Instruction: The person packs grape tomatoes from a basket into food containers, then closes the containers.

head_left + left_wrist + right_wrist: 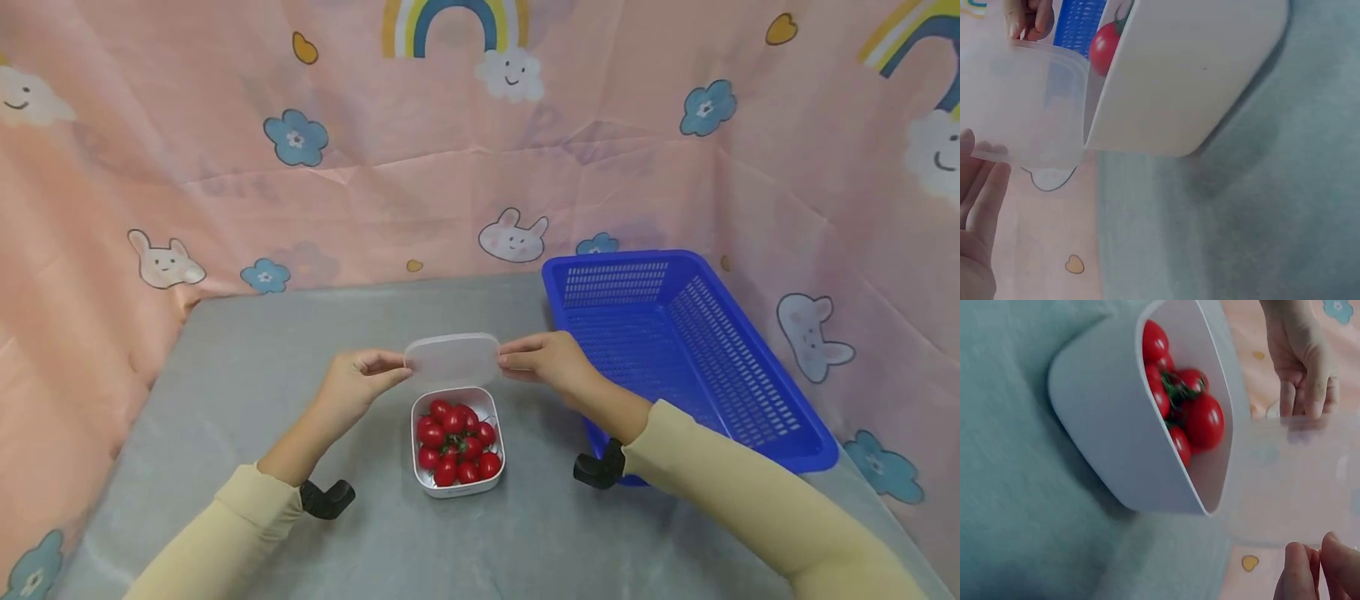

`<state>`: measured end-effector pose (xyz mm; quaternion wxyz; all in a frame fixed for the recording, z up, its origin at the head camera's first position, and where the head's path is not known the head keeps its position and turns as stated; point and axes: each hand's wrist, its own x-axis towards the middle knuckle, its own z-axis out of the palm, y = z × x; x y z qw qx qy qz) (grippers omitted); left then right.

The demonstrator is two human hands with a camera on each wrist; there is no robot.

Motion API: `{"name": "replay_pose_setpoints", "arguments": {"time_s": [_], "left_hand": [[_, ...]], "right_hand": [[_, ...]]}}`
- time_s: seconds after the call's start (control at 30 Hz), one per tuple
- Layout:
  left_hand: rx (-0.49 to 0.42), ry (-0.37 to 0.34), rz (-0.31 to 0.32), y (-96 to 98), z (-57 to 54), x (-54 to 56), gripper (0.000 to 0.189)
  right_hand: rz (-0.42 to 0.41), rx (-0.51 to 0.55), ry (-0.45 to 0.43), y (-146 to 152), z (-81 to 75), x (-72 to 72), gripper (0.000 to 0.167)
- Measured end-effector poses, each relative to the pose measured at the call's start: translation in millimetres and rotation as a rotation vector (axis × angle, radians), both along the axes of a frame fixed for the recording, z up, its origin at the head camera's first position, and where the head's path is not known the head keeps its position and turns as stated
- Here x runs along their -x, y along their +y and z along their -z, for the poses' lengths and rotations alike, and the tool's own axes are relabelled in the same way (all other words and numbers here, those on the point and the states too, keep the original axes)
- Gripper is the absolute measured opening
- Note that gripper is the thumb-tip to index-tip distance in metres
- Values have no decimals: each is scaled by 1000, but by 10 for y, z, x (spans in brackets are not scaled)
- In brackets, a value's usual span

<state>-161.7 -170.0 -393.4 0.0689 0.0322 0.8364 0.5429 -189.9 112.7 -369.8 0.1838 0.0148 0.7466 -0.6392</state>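
Observation:
A clear plastic lid [452, 360] stands tilted up at the far rim of a white square container [459, 492]. Inside the container lie several red cherry tomatoes [453, 420], some with green stems. My left hand [352, 387] pinches the lid's left edge between thumb and fingers. On the opposite edge, my right hand [551, 362] pinches it the same way. The right wrist view shows the lid [1297, 481] close to the container's rim, with the tomatoes [1204, 422] uncovered. In the left wrist view, the container's side wall [1191, 81] fills much of the picture.
A blue plastic basket [720, 350] with slotted walls stands at the right, partly behind my right forearm. Grey cloth [285, 333] covers the table. A pink curtain [420, 175] with printed rainbows, rabbits and flowers hangs behind and at both sides.

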Motion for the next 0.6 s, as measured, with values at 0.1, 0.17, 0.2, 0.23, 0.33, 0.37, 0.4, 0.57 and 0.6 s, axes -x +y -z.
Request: {"name": "replay_pose_setpoints", "arguments": {"time_s": [0.1, 0.17, 0.2, 0.23, 0.33, 0.37, 0.4, 0.57, 0.6], "left_hand": [[28, 24, -2, -13, 26, -84, 22], [29, 39, -2, -21, 40, -130, 21], [22, 47, 3, -25, 48, -153, 20], [10, 59, 9, -30, 60, -174, 19], [-51, 111, 36, -29, 97, -244, 18], [-79, 137, 50, -28, 113, -270, 19], [-105, 161, 63, -24, 132, -294, 19], [-172, 338, 152, 4, 227, -397, 19], [-163, 381, 164, 9, 246, -415, 20]], "right_hand": [[-2, 31, -45, 6, 21, -81, 33], [13, 77, -85, 6, 29, -125, 34], [23, 102, -104, 2, 35, -145, 35], [34, 129, -123, -7, 40, -165, 36], [73, 196, -176, -49, 73, -220, 39], [81, 200, -188, -64, 89, -238, 40], [80, 197, -197, -79, 109, -256, 41], [62, 126, -222, -113, 194, -325, 43], [58, 119, -227, -117, 209, -333, 43]]}}
